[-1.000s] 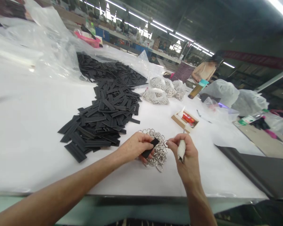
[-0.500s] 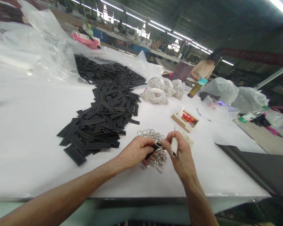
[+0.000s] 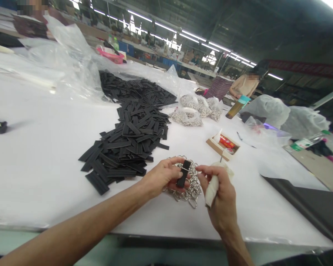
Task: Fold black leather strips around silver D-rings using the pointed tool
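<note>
My left hand [image 3: 166,175] pinches a short black strip [image 3: 184,173] between thumb and fingers. A metal ring [image 3: 185,169] crosses the strip near its upper part. To the right, my right hand [image 3: 220,184] is curled around an awl-like tool [image 3: 212,191] with a pale wrapped handle. Its thin metal spike points up past the knuckles. The right thumb and index finger are near the strip but apart from it. Beneath the hands lies a heap of silvery metal rings [image 3: 193,190], partly hidden by the left hand.
A big pile of black strips [image 3: 127,136] spreads to the left. Bags of metal rings [image 3: 187,116] sit behind. A small box [image 3: 223,146] holds a red tube. Dark sheet material [image 3: 302,203] lies at right, clear plastic [image 3: 72,70] at back left. A co-worker [image 3: 244,85] is across the table.
My right hand has drawn back to the right from the strip. The strip has turned more upright, its face showing with the ring across it. The whole view has shifted slightly.
</note>
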The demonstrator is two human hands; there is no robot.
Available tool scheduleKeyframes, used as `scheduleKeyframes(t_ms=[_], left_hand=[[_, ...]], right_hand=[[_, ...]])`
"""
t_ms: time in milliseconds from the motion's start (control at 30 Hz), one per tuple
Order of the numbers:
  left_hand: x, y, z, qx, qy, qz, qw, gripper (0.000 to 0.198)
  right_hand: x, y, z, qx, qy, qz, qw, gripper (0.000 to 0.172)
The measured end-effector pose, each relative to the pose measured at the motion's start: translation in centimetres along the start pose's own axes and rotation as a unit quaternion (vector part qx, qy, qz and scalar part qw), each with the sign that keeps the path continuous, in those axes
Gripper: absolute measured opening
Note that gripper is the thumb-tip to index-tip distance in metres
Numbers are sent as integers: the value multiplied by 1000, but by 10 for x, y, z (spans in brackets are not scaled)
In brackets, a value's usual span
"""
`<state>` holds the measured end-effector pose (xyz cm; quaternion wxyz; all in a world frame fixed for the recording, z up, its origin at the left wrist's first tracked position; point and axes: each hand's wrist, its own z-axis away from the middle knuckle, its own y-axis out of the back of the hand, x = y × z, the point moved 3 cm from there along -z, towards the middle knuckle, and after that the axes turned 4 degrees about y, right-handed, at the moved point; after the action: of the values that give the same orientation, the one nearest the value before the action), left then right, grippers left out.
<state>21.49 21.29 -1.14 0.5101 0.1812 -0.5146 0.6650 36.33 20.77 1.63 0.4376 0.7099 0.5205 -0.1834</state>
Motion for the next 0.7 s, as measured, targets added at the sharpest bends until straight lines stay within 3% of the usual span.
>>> scheduleKeyframes(t_ms=[167, 267, 500, 600, 700], left_hand=[[-1, 2, 0, 15, 5, 79, 997, 30], [-2, 2, -1, 6, 8, 97, 995, 23], [0, -1, 0, -12, 26, 140, 990, 20], [-1, 1, 0, 17, 23, 154, 988, 13], [-3, 4, -2, 50, 7, 137, 989, 19]], right_hand=[[0, -14, 15, -102, 158, 42, 981, 25], [1, -21, 14, -98, 209, 94, 969, 26], [3, -20, 10, -44, 153, 44, 986, 20], [2, -20, 12, -45, 136, 49, 988, 22], [3, -23, 13, -40, 112, 27, 993, 21]])
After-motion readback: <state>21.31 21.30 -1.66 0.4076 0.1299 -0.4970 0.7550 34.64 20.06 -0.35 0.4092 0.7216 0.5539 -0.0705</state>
